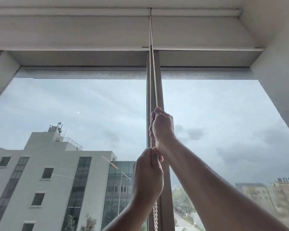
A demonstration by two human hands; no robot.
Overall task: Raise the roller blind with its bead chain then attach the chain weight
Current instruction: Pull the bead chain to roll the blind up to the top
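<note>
A white bead chain (151,77) hangs in two strands from the top of the window down in front of the centre mullion. My right hand (162,127) grips the chain higher up, fingers curled round it. Just below it, my left hand (148,174) holds the chain in a closed fist, and the loose strands (155,217) twist together under that hand. Only a thin grey strip of the roller blind (83,74) shows across the top of the glass. No chain weight is in view.
The dark centre mullion (163,189) stands right behind the chain and my hands. A white pelmet (73,32) spans the top. A white wall (280,84) closes in on the right. Buildings and cloudy sky lie beyond the glass.
</note>
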